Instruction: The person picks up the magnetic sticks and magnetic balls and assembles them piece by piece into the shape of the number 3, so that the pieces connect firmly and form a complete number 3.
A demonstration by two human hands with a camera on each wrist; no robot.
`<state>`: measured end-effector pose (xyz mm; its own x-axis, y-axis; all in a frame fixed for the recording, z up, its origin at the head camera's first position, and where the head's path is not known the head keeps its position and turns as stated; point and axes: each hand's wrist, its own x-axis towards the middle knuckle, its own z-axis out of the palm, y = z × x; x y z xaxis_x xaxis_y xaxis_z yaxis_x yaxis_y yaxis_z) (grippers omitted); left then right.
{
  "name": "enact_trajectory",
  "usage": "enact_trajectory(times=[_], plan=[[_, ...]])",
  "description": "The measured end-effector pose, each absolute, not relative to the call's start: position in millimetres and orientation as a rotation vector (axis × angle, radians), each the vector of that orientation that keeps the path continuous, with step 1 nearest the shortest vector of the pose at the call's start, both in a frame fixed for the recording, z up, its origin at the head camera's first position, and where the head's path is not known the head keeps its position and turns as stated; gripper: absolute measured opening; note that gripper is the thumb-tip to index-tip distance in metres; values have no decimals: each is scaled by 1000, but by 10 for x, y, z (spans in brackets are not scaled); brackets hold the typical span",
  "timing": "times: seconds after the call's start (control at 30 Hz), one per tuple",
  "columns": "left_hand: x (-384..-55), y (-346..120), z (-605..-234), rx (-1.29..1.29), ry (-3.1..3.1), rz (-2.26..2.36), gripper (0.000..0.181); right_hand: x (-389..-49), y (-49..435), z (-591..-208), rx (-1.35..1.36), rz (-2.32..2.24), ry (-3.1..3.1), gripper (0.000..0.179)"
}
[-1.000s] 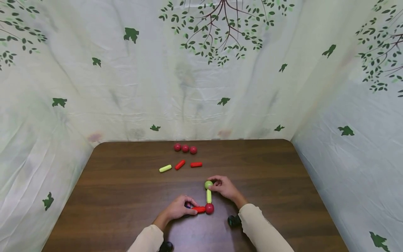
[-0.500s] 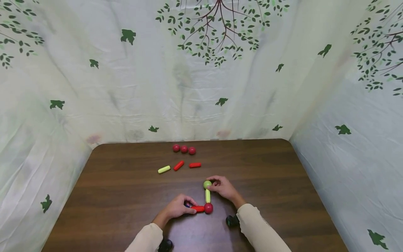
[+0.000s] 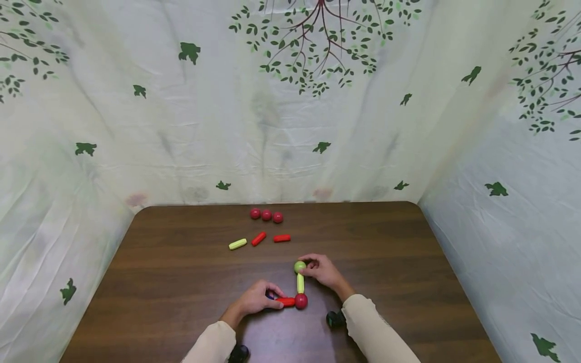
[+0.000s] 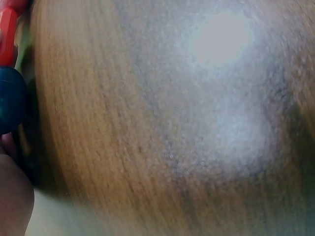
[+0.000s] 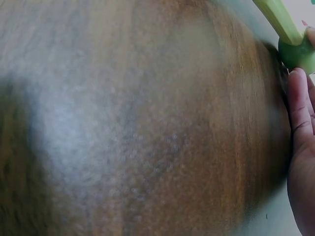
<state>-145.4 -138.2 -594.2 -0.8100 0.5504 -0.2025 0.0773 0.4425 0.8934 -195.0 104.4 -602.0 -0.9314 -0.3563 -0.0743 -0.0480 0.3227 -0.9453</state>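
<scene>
Right-angled chain of glossy balls and rods (image 3: 301, 301), probably plastic, lies near the middle of the brown wood-grain surface (image 3: 390, 252), cornered on a crimson ball (image 3: 301, 302). Reckoning from that ball, a loose ribbed yellow-green rod (image 3: 238, 244) sits furthest left, between ten and eleven o'clock. At nine o'clock the left hand (image 3: 258, 298) is curled closed, pinching a red rod (image 3: 287, 302) whose right end meets the crimson ball; a dark blue ball (image 4: 11, 101), mostly hidden in the head view, is within its grasp. Toward eleven o'clock lie two loose red cylinders (image 3: 282, 238) and, beyond them, three crimson spheres (image 3: 266, 215) in a row. At twelve o'clock a second yellow-green rod (image 3: 300, 283) runs up to a lime-green ball (image 3: 299, 267). The right hand (image 3: 321, 269), at one o'clock, pinches the lime-green ball between thumb and fingers. Against the earlier head views nothing has shifted beyond a slight sway of the camera, so I judge this a steadying or aligning hold, with six loose pieces unused. No brand, label or writing can be read anywhere.
</scene>
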Motion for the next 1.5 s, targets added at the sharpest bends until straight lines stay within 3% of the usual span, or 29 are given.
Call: enact_trajectory(times=[0.43,0.73,1.1,1.5], plan=[[-1504,-1453,-5938,513,2205,1367,18,-2100,1069,-5991,-517,-1717,2197,40],[-1479,-1457,-5890,506,2197,1400,18,-2595,933,-5792,-434,-1496,2283,36],[-1442,-1444,-5901,520,2237,1326,16,-3061,603,-5508,-515,-1077,2406,33],[-1444,-1439,-5905,529,2236,1334,16,-3132,404,-5611,-492,-1024,2388,30]])
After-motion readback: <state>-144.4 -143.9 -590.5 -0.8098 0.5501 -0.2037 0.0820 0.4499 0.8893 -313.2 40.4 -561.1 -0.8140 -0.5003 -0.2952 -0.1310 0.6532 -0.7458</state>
